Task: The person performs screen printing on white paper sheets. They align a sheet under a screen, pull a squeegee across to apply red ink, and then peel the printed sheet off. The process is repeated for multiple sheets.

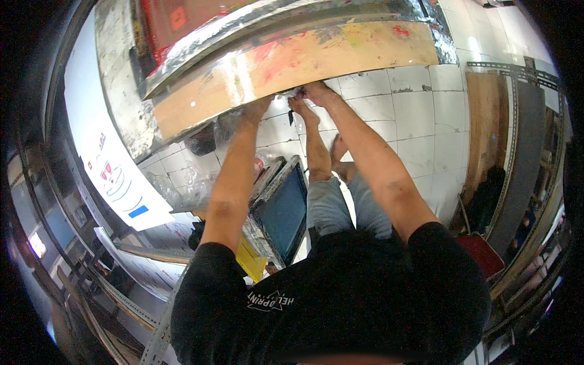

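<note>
Both my arms reach forward to the near edge of a worktable (292, 58) with a tan, paint-smeared front strip. My left hand (258, 108) is at this edge, its fingers hidden beneath the strip. My right hand (319, 93) is a little further right, just under the edge, with its fingers bent inward. Between the hands lies a crumpled whitish, see-through piece (287, 95) that looks like plastic. It is close to the right fingertips; whether they grip it is too small to tell.
A frame with a red surface (176, 24) lies on the table. Blue-meshed frames (283, 210) lean by my left leg, near clear plastic bags (188, 182). Printed white sheets (112, 152) hang at left. Metal shelving with boards (486, 134) stands at right. Beneath is a white tiled floor (420, 134).
</note>
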`<control>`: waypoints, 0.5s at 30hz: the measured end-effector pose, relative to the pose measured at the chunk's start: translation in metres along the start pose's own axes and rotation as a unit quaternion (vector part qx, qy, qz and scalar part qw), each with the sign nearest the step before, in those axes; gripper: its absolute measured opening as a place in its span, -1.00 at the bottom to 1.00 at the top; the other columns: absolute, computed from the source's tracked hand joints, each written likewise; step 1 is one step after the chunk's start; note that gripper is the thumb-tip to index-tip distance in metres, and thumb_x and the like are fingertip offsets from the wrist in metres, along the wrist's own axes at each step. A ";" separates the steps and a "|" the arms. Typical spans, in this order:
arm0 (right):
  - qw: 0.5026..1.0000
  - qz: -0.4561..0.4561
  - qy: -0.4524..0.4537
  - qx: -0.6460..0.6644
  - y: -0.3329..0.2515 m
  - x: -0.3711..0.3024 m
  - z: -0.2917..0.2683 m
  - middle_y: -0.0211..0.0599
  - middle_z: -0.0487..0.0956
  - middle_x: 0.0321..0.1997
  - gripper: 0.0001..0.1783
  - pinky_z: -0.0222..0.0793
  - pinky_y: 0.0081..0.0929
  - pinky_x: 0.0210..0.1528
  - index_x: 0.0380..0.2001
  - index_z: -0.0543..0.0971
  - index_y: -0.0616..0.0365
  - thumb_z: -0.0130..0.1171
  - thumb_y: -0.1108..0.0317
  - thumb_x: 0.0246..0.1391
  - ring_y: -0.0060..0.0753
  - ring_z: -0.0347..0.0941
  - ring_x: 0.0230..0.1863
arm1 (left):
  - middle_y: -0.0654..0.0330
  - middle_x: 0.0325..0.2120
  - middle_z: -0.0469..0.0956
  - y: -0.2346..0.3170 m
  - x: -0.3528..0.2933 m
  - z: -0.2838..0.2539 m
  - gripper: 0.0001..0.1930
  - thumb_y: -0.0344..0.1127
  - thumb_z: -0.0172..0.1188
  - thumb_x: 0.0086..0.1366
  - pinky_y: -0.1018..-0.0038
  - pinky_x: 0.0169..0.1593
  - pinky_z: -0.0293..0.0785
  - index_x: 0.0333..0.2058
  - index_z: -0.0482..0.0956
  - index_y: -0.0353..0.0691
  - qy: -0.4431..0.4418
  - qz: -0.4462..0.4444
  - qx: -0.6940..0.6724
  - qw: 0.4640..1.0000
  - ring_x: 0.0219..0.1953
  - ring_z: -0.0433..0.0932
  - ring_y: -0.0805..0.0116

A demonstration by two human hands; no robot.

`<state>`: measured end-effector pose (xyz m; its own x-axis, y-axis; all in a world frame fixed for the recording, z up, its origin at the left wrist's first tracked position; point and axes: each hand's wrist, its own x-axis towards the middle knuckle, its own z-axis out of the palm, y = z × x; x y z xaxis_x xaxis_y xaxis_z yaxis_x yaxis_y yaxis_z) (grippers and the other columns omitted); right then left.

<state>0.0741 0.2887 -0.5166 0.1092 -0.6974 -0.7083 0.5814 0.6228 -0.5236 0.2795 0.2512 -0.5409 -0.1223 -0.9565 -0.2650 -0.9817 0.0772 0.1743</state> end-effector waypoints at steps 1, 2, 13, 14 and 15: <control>1.000 -0.010 0.005 0.009 -0.002 -0.009 0.006 -0.46 0.50 -0.29 -0.68 0.35 -0.45 -0.35 -0.15 0.48 -0.06 0.10 0.00 0.17 -0.53 0.38 -0.31 | -0.15 0.00 0.43 -0.002 0.005 -0.001 -0.50 -0.29 0.17 0.18 0.11 0.13 0.29 0.08 0.36 -0.39 -0.009 -0.009 0.001 1.000 0.02 0.43 -0.10; 1.000 -0.024 0.001 0.014 0.000 -0.008 0.003 -0.44 0.50 -0.29 -0.69 0.34 -0.47 -0.36 -0.15 0.48 -0.03 0.12 0.03 0.17 -0.54 0.38 -0.33 | -0.14 -0.01 0.44 0.000 0.012 -0.001 -0.50 -0.27 0.15 0.19 0.11 0.12 0.29 0.07 0.36 -0.39 -0.016 -0.007 0.000 1.000 0.02 0.43 -0.08; 0.997 0.022 -0.003 -0.079 0.003 -0.101 -0.043 -0.38 0.54 -0.47 -0.77 0.34 -0.53 -0.45 -0.30 0.57 0.18 0.15 0.32 -0.05 -0.54 0.43 -0.45 | -0.03 -0.12 0.51 0.006 0.025 0.007 -0.50 -0.03 0.01 0.24 0.20 0.01 0.31 -0.02 0.44 -0.35 -0.046 -0.045 -0.028 0.998 -0.06 0.47 0.06; 0.997 0.022 -0.005 -0.073 0.005 -0.107 -0.051 -0.38 0.53 -0.46 -0.76 0.34 -0.52 -0.43 -0.29 0.57 0.18 0.15 0.31 -0.06 -0.53 0.43 -0.44 | -0.03 -0.13 0.51 0.009 0.024 0.009 -0.49 -0.01 -0.01 0.25 0.21 0.01 0.31 -0.03 0.45 -0.35 -0.047 -0.050 -0.027 0.997 -0.07 0.47 0.07; 0.998 0.022 -0.007 -0.066 0.007 -0.112 -0.058 -0.38 0.53 -0.45 -0.74 0.34 -0.50 -0.41 -0.28 0.56 0.18 0.16 0.31 -0.06 -0.53 0.43 -0.43 | -0.02 -0.14 0.52 0.011 0.025 0.011 -0.48 0.01 -0.02 0.25 0.21 0.00 0.32 -0.04 0.45 -0.34 -0.046 -0.055 -0.030 0.997 -0.08 0.47 0.09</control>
<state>0.0191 0.3918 -0.4681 0.1433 -0.6723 -0.7263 0.4648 0.6936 -0.5503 0.2642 0.2316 -0.5562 -0.0303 -0.9280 -0.3714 -0.9798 -0.0459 0.1948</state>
